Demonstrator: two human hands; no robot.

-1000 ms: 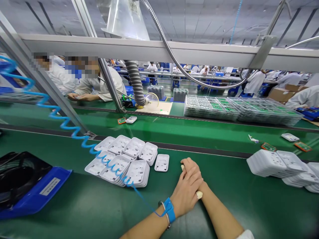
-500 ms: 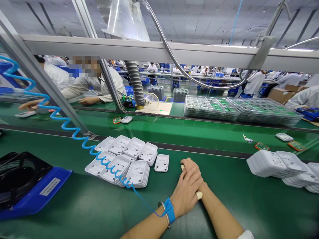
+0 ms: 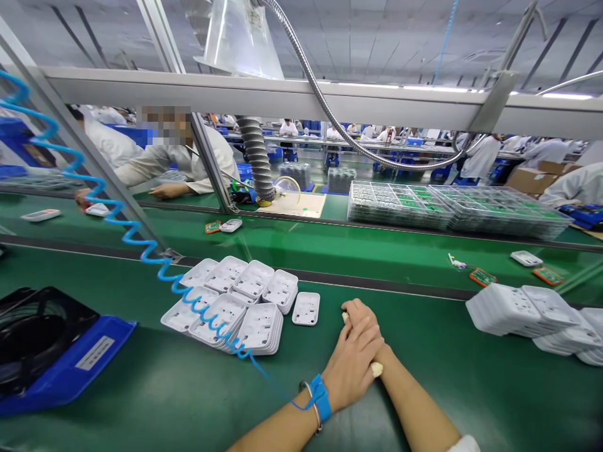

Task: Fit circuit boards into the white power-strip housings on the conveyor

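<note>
My left hand (image 3: 352,364), with a blue strap (image 3: 321,399) and a metal bangle at its wrist, lies over my right hand (image 3: 362,310) on the green work surface (image 3: 169,402). The fingers of my left hand are laid out slightly apart across it. My right hand is mostly covered, so its grip is hidden. Small cream-coloured pieces (image 3: 377,369) show at the edges of the hands. A single white plastic shell (image 3: 306,309) lies left of the hands, beside stacks of similar shells (image 3: 257,326).
A blue coiled cord (image 3: 155,257) hangs over the left stacks. A black fan in a blue frame (image 3: 89,358) is at far left. More white stacks (image 3: 502,307) stand right. Beyond runs a green belt (image 3: 292,242) with boards and shells; a person's hand (image 3: 169,190) rests across it.
The boards and shells on the far belt have shifted left. The blue cord has swung a little. Across the belt, a person's other hand has moved right. My hands have stayed still.
</note>
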